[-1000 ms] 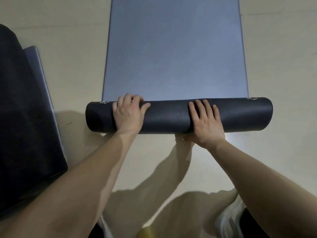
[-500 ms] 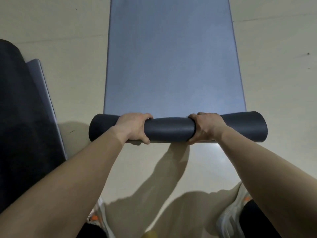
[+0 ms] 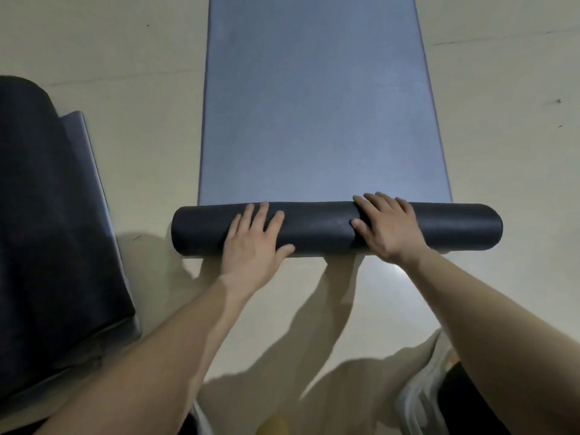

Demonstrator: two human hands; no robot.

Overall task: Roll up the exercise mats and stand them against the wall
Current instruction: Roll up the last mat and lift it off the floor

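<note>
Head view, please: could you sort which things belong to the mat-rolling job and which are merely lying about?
Job:
- half-rolled mat
- its dark roll
- left hand, flat on the roll
- right hand, flat on the roll
- second mat, far left

Lying about:
- shoe

A pale beige floor (image 3: pixel 125 42) is seen, marked with faint seams, arm shadows, and one white sneaker (image 3: pixel 420 387) at bottom right.

Blue-grey mat (image 3: pixel 317 105) flat on floor, near end rolled into dark cylinder (image 3: pixel 317 229), crosswise
</note>
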